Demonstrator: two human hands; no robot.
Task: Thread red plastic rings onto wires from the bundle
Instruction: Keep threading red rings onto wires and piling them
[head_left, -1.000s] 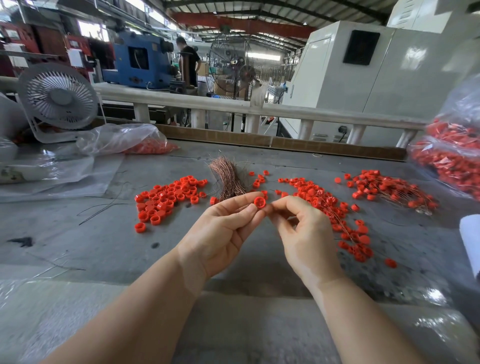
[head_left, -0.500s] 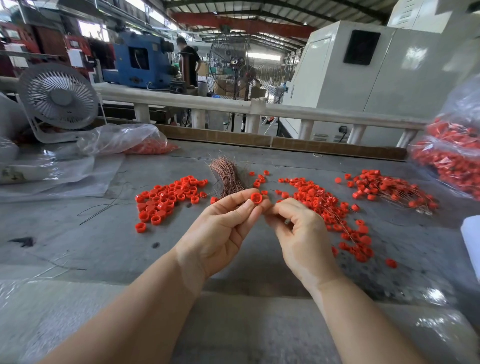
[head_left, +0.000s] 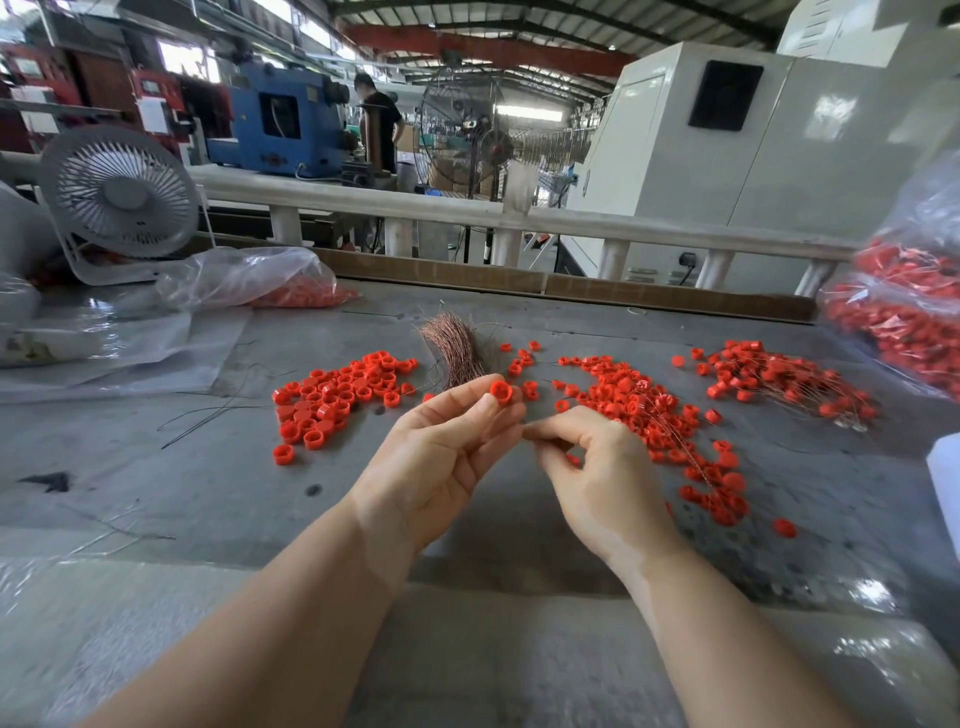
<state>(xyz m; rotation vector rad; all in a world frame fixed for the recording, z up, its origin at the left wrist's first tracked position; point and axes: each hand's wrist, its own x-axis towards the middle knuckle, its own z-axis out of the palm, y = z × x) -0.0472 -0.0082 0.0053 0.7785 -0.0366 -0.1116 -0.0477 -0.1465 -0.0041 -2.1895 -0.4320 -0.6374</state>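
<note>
At frame centre my left hand (head_left: 441, 457) pinches a small red plastic ring (head_left: 501, 391) at its fingertips, opening turned toward my right hand (head_left: 597, 467), which pinches something too fine to see, likely wire from the coppery wire bundle (head_left: 457, 353) behind.
</note>
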